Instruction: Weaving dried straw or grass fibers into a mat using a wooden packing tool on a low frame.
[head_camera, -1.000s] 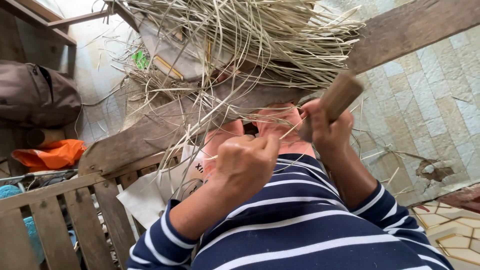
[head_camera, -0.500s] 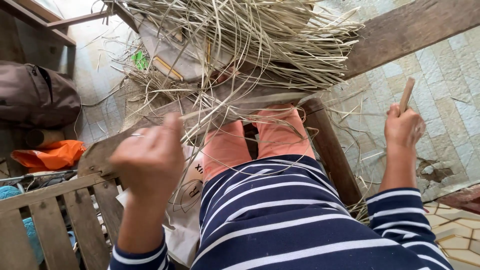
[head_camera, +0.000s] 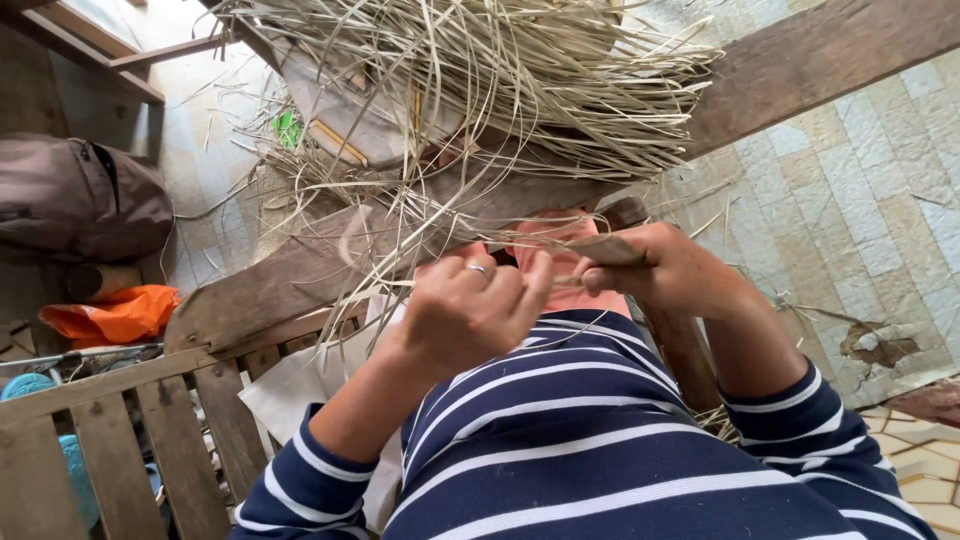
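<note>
Far to the left of the wooden beam (head_camera: 300, 290) lie a brown bag (head_camera: 80, 200) and an orange cloth (head_camera: 115, 315), with a slatted wooden rail (head_camera: 110, 400) below the beam's lower end. Above the beam, a large heap of pale straw-like strips (head_camera: 480, 80) is piled, strands hanging down over it toward your lap. That heap looks mostly unworked, so I judge most of the stripping is still ahead.

Just right of the beam, your left hand (head_camera: 470, 315) is curled tight, pinching one thin strip (head_camera: 565, 282) between thumb and fingers. The strip runs nearly level, left to right, across to your right hand (head_camera: 665, 270), which is closed around a wooden-handled tool (head_camera: 600, 248); its long axis also lies almost level, its tip pointing left.
</note>
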